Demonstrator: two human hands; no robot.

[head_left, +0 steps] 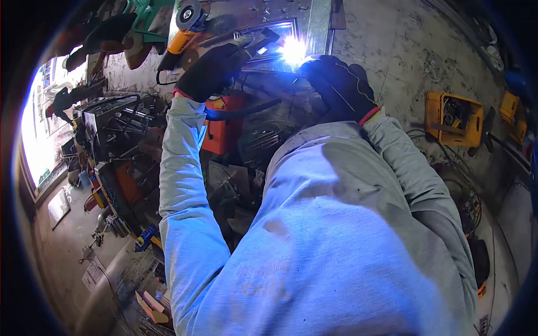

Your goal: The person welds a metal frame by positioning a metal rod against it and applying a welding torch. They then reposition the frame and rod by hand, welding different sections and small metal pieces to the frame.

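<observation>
My left hand (210, 73), in a dark glove with a red cuff, is wrapped round a grey tool (255, 45) that reaches toward a metal frame (296, 28). A glaring white-blue arc (293, 51) burns at the frame, between my hands. Close to its right side is my right hand (339, 87), gloved and closed; what it grips is hidden by glare and shadow. A thin light line crosses that glove. Near my left hand lies an orange angle grinder (180, 42), its disc upward. A dark cable (246, 111) runs below the left wrist.
A red box (224, 126) sits below my left hand. On the right is a yellow crate (455, 119) holding small items, beside a second yellow container (513, 117). Metal stock and tools crowd the left side. Another person's dark-gloved hand (63, 102) shows near the bright opening.
</observation>
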